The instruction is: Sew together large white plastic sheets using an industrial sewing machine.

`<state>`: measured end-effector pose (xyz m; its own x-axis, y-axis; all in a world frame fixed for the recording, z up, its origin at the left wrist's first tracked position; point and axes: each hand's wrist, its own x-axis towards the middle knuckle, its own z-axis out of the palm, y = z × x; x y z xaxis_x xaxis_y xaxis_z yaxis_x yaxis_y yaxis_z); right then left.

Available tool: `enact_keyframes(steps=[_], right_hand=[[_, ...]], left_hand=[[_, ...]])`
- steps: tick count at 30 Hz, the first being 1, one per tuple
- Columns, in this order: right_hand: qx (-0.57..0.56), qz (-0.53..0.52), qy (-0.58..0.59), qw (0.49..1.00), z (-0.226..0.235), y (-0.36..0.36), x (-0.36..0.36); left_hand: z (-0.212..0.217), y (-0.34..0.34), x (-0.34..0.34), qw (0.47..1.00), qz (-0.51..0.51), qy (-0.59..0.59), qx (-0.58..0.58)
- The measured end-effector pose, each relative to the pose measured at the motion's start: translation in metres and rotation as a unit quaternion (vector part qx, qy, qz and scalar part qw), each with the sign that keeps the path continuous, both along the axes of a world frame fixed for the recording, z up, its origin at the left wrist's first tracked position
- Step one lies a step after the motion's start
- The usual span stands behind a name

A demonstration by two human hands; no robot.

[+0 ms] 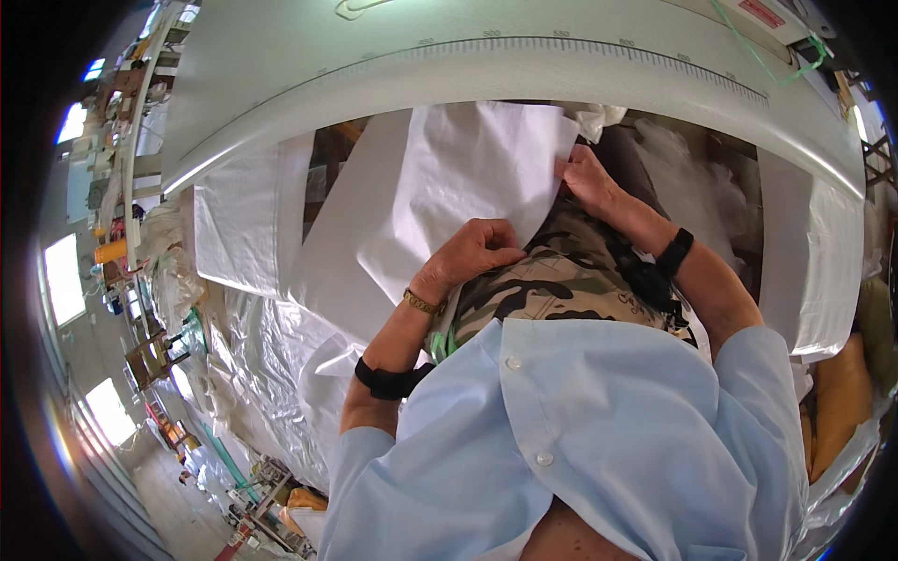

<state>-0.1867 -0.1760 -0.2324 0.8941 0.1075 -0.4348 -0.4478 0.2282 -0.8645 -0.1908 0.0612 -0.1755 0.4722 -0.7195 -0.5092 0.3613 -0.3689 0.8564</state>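
1. White sheet: lying over the lap, between the two hands, with its upper end up at the near edge of the grey tabletop; creased softly down the middle, spreading down toward the left side.
2. Left hand: at the lower right margin of the sheet, just above the camouflage trousers; fingers bent inward, thumb stretched out close to the forefinger. Cannot tell pinched cloth from a light touch there, with the fingertips partly tucked out of sight.
3. Right hand: farther forward than the left, at the upper right edge of the sheet; fingers curled together, clamped on that edge, knuckles facing up.
4. On the left wrist, a gold-coloured watch; higher on the same forearm, a black strap. Near the right wrist, a second black band.
5. Along the tabletop, a curved-looking printed scale; near its far right corner, loose green thread.
6. Beyond the right forearm, crumpled clear film, then hanging white material. Nearest the camera, a light blue shirt.
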Motion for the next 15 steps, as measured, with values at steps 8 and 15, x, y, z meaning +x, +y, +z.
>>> enact_keyframes(steps=[8, 15], right_hand=[[0.047, 0.074, -0.172, 0.981, 0.086, 0.037, 0.001], [-0.150, 0.132, -0.395, 0.897, 0.142, 0.054, 0.000]], left_hand=[[0.077, -0.020, 0.013, 0.901, 0.146, -0.407, 0.024], [0.100, 0.025, 0.002, 0.887, 0.344, -0.309, -0.018]])
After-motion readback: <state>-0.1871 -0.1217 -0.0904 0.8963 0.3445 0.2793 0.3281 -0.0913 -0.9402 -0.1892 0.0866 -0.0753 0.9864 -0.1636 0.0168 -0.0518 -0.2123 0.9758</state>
